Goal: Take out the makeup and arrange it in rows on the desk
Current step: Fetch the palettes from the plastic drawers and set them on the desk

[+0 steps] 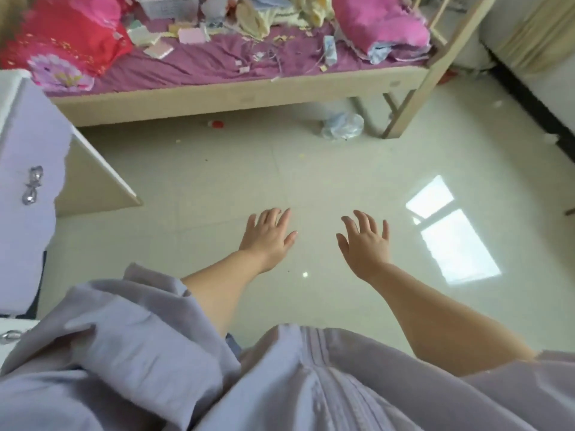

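Note:
My left hand (267, 236) and my right hand (365, 241) are stretched out in front of me over the pale tiled floor (217, 181), palms down, fingers spread, holding nothing. A white drawer (28, 144) with a silver handle stands pulled out at the left edge; its inside is hidden. No makeup and no desk top show in this view.
A wooden bed (236, 94) with a purple sheet, red and pink bedding and scattered small items fills the top. A plastic bag (342, 126) lies under the bed by its leg. A second silver handle (11, 335) shows at the lower left. My lilac clothing covers the bottom.

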`<state>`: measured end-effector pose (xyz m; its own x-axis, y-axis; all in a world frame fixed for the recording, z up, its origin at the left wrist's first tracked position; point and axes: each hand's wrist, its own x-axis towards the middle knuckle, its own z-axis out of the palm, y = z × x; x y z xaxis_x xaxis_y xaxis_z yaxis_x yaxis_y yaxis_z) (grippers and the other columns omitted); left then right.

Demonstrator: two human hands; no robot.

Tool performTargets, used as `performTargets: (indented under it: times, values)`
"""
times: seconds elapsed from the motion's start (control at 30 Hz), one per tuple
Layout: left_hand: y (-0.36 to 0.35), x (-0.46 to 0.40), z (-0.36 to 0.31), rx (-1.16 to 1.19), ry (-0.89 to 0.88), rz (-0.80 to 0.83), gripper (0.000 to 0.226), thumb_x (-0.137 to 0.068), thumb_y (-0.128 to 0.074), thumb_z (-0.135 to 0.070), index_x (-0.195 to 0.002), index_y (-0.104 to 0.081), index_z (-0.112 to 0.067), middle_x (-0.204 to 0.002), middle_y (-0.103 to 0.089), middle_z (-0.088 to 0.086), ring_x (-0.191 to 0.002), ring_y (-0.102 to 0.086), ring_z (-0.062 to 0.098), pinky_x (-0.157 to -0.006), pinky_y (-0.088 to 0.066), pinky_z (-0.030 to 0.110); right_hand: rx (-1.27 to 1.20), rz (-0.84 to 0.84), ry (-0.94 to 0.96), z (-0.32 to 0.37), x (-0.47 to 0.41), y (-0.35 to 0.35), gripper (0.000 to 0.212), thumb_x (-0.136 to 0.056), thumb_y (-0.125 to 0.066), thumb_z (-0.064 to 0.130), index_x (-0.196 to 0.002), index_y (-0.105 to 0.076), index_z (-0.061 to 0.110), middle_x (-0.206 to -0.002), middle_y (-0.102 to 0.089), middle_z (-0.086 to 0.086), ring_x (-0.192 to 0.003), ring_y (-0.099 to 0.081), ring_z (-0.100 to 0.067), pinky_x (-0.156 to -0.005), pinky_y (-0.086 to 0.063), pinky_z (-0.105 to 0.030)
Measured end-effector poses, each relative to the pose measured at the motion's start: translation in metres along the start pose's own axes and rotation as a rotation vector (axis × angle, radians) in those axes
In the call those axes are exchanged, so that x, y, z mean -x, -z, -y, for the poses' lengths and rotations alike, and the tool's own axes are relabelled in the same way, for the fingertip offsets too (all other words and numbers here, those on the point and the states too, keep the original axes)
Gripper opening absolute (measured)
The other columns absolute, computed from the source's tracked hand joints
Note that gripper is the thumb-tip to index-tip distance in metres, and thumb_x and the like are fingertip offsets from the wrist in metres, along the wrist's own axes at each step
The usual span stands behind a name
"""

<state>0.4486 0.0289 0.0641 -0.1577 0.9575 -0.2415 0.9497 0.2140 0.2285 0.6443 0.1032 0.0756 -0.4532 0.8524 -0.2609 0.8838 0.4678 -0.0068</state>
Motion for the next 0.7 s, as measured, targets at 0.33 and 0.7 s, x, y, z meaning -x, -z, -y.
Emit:
performTargets:
  times: [0.33,0.7]
  values:
    - [-0.021,-0.123,-0.155,-0.144,-0.311,0.161,0.055,-0.099,-0.025,-0.045,-0.148,-0.018,-0.021,-0.151,-0.025,0.006,-0.139,-0.022,0.023,-0.114,-0.014,0.043,-0.199,0.087,-0.396,-0.165,0.019,-0.029,0.048,-0.101,-0.024,0.040,-0.146,-0.022,0.023,-0.156,-0.015,-0.004,-0.145,-0.009,-0.021,-0.117,-0.001,-0.051]
    - [0.022,-0.365,-0.320,-0.338,-0.658,0.167,0.055,-0.099,-0.025,-0.045,-0.149,-0.017,-0.021,-0.150,-0.026,0.006,-0.138,-0.023,0.022,-0.115,-0.012,0.042,-0.324,0.017,-0.785,-0.348,-0.104,0.020,0.049,-0.100,-0.023,0.042,-0.147,-0.021,0.025,-0.157,-0.016,-0.004,-0.144,-0.015,-0.021,-0.117,-0.005,-0.049]
